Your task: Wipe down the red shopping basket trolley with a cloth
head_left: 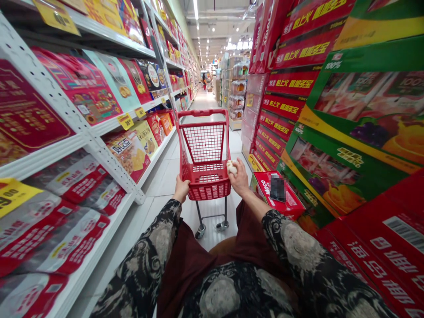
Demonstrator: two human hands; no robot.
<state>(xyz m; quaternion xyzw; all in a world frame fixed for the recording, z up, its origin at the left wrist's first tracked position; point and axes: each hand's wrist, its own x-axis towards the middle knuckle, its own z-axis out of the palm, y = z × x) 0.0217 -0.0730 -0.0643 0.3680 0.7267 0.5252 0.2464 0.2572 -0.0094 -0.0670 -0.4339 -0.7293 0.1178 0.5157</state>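
Observation:
A small red shopping cart (207,176) with a grid basket stands in front of my knees. My left hand (181,189) is closed round the left edge of its basket. At the basket's right edge, my right hand (240,179) is closed on a small crumpled white thing (232,167), perhaps a tissue; its kind is not clear. Whether that hand also touches the cart I cannot tell. To the right of my right hand, a dark blurred rectangular object (278,189) lies on a red carton (265,184).
Shelves (109,126) of boxed goods and bottle packs run along the left. Stacked red drink cartons (281,106) and green fruit-drink boxes (351,154) line the right. The tiled aisle (205,99) leads away ahead, with a person (204,81) far off.

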